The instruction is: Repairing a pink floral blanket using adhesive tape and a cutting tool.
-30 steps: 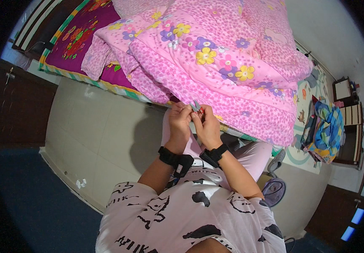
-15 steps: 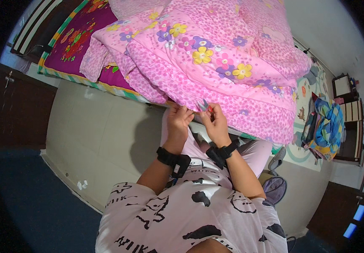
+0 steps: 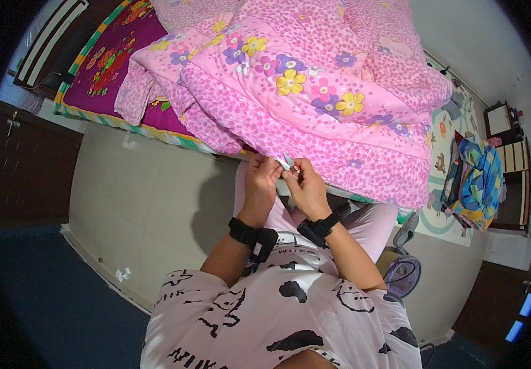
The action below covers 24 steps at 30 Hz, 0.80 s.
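Note:
My right hand [image 3: 305, 186] grips small red-handled scissors [image 3: 287, 163], their silver blades pointing up and left toward my left fingertips. My left hand [image 3: 260, 186] is closed in a pinch beside the blades, at the near edge of the pink floral quilt [image 3: 333, 138]. What its fingers hold is too small to make out. The two hands are close together above my lap, and the scissor tips come very near the left fingers. Part of the scissors is hidden by my right fingers.
The quilt is heaped over a bed with a purple flowered sheet [image 3: 96, 83]. Folded colourful cloths [image 3: 478, 178] lie on a patterned mat [image 3: 433, 215] at right. A lilac round-topped bin [image 3: 403, 277] and a grey slipper [image 3: 405, 234] are beside my leg. Brown doors stand at both sides.
My right hand has brought the scissors left and slightly down, closer to my left fingertips. The blades, spread apart before, now look closer together. My left hand stays nearly in place.

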{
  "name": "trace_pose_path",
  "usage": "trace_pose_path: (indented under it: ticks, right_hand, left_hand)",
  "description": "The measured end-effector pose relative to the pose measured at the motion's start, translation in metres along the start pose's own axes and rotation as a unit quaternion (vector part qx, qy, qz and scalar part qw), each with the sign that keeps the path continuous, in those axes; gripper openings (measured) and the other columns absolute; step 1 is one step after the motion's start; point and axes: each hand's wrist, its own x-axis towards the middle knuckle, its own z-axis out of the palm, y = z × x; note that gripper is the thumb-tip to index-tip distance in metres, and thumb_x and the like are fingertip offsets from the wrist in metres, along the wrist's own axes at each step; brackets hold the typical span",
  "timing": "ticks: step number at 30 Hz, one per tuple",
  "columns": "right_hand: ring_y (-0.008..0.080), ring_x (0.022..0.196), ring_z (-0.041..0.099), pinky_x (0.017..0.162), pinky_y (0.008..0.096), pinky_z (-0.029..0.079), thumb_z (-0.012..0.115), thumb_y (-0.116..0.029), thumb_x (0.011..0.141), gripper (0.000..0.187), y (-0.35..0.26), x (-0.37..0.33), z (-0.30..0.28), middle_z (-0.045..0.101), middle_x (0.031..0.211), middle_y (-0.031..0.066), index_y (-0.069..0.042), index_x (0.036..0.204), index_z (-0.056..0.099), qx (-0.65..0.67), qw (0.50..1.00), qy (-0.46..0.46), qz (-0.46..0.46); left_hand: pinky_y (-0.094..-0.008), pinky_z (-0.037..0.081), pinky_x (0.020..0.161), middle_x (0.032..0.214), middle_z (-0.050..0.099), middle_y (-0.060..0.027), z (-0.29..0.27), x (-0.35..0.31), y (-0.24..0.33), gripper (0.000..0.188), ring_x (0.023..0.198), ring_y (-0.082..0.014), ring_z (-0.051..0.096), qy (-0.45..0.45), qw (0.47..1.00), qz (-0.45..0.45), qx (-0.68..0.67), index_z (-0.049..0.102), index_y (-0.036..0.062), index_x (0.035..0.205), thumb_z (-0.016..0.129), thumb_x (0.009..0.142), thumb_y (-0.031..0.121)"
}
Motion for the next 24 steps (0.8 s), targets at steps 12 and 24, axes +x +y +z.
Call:
trace_pose_path:
  ticks: [12,24]
  right_hand:
    - [0.0298,0.061,0.057,0.054,0.0369,0.043,0.057,-0.027,0.080,0.031,0.000,-0.001,0.003,0.057,0.069,0.0153,-0.004,0.099,0.049,0.008,1.000,-0.007,0.023]
    - [0.0222,0.055,0.053,0.052,0.0326,0.041,0.058,-0.026,0.080,0.031,0.002,0.003,0.010,0.055,0.064,0.0112,-0.003,0.098,0.049,0.053,0.998,0.008,0.020]
  left_hand:
    - [-0.0307,0.044,0.080,0.086,0.052,-0.0026,0.005,-0.002,0.003,0.012,0.085,-0.0152,0.054,0.014,0.999,0.010,0.027,0.047,0.0084,0.092,0.053,0.082,0.005]
    - [-0.0345,0.044,0.084,0.093,0.055,-0.0068,0.000,0.001,-0.002,0.014,0.089,-0.0196,0.056,-0.018,0.999,0.020,0.044,0.049,0.0058,0.097,0.051,0.083,0.007]
